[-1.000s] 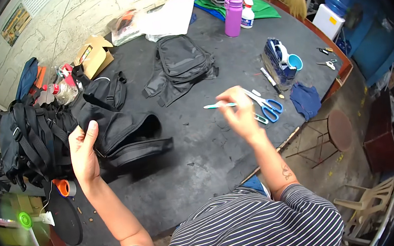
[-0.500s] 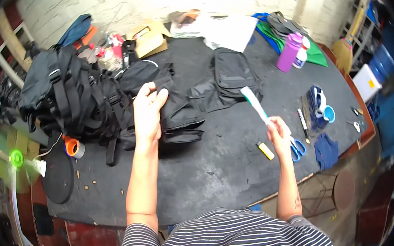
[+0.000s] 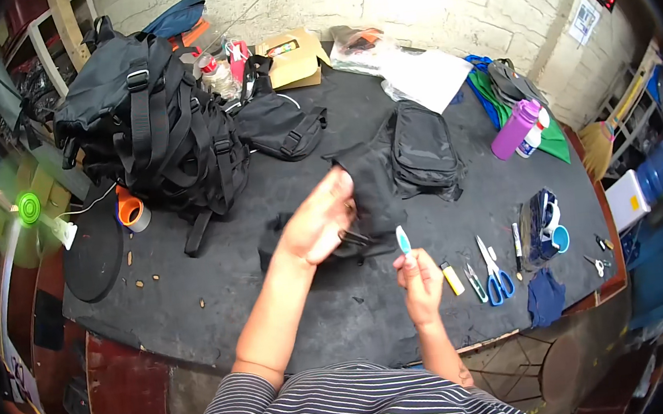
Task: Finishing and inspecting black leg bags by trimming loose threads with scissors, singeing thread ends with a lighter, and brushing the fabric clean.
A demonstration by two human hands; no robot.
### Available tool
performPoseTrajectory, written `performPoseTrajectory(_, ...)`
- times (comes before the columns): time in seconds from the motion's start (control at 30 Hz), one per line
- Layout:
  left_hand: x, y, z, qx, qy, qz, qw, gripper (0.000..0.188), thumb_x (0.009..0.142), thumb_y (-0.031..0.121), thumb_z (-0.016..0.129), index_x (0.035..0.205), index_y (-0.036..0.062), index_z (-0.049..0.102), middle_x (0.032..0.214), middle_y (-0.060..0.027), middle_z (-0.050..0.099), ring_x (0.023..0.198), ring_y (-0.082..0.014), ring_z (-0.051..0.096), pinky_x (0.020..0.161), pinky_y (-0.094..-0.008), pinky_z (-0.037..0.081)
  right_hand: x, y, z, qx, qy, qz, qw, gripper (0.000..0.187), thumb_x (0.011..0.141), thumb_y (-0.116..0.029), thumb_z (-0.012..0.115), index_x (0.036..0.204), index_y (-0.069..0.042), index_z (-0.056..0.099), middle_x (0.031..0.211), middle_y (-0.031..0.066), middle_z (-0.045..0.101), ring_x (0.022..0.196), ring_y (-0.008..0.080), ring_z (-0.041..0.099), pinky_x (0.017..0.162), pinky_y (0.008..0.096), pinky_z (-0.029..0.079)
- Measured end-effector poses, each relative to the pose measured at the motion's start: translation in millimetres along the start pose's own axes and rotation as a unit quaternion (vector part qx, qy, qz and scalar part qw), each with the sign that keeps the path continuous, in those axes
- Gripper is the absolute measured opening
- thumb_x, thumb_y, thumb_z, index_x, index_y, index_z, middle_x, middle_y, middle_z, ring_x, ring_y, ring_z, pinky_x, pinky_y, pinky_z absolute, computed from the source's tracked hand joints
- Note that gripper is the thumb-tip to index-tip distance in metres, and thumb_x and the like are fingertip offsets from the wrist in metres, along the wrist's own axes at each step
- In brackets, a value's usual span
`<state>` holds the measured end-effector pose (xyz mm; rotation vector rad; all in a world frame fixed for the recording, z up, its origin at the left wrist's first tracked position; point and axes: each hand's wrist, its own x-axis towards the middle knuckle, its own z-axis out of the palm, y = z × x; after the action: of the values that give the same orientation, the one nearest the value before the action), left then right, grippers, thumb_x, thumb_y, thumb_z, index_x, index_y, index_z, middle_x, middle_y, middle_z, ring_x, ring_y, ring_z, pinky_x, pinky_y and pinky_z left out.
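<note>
My left hand (image 3: 317, 221) is closed on a soft black fabric bag (image 3: 375, 194), which is bunched and tilted over the middle of the table. A short dark strap or pull sticks out beside the hand's heel. Part of the bag is hidden behind that hand. My right hand (image 3: 422, 288), just right of the bag, pinches a slim white and teal tool (image 3: 404, 240) pointing up; its exact kind is unclear. Behind them lies a flat black pouch (image 3: 425, 149). Blue-handled scissors (image 3: 494, 275), small thread snips (image 3: 475, 282) and a yellow lighter (image 3: 452, 279) lie right of my right hand.
A big pile of black backpacks (image 3: 154, 129) stands at left, beside an orange tape roll (image 3: 132, 210). At the back are an open cardboard box (image 3: 296, 65) and white sheet (image 3: 435, 75). A purple bottle (image 3: 516, 129) stands at right. A green-centred fan (image 3: 29, 209) spins at far left.
My left hand has shifted right and down, and the black bag is lifted and turned with it. My right hand has moved left toward the bag, with the tool now pointing more upright. The view has shifted.
</note>
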<state>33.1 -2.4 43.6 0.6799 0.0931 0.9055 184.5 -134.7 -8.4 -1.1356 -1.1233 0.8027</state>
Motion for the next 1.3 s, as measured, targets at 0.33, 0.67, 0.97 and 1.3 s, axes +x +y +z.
performPoseTrajectory(0.33, -15.5, -11.2, 34.0, 0.208, 0.056, 0.096, 0.972, 0.043, 0.088, 0.033, 0.057, 0.105, -0.0073, 0.056, 0.095, -0.015, 0.064, 0.09, -0.0221, 0.062, 0.084, -0.0345, 0.049, -17.7, 12.6, 32.2, 0.041, 0.022, -0.013, 0.999, 0.022, 0.095, -0.014, 0.047, 0.078, 0.0, 0.052, 0.055, -0.0016, 0.046, 0.047, 0.0041, 0.039, 0.044, 0.0208, 0.032)
performPoseTrajectory(0.67, -17.6, -18.3, 15.5, 0.124, 0.036, 0.094, 0.987, 0.043, 0.089, 0.036, 0.054, 0.101, -0.0039, 0.06, 0.09, -0.0142, 0.065, 0.087, -0.0217, 0.062, 0.084, -0.0352, 0.049, -12.5, -0.3, 26.0, 0.748, -0.245, 0.303, 0.538, 0.038, 0.098, -0.038, 0.031, 0.08, -0.008, 0.045, 0.045, -0.0059, 0.02, 0.035, 0.0085, 0.017, 0.037, 0.0263, 0.02)
performPoseTrajectory(0.97, -23.1, -1.1, 13.6, 0.009, 0.093, 0.091, 0.992, 0.044, 0.093, 0.037, 0.046, 0.1, -0.0052, 0.056, 0.089, -0.0153, 0.064, 0.085, -0.0252, 0.063, 0.083, -0.0394, 0.049, -21.7, 12.0, 27.1, -0.049, -0.024, -0.105, 0.993, 0.023, 0.094, -0.018, 0.049, 0.078, -0.001, 0.054, 0.055, -0.0003, 0.047, 0.045, 0.0055, 0.04, 0.043, 0.0213, 0.03)
performPoseTrajectory(1.3, -29.2, -17.2, 30.3, 0.185, 0.107, 0.177, 0.961, 0.037, 0.09, 0.03, 0.055, 0.101, -0.0049, 0.061, 0.083, -0.0111, 0.067, 0.075, -0.0131, 0.063, 0.069, -0.0266, 0.052, -13.9, -19.6, 36.6, 0.608, -0.224, 0.286, 0.706, 0.031, 0.097, -0.031, 0.04, 0.077, -0.007, 0.042, 0.046, -0.007, 0.021, 0.036, 0.0069, 0.017, 0.037, 0.0252, 0.02)
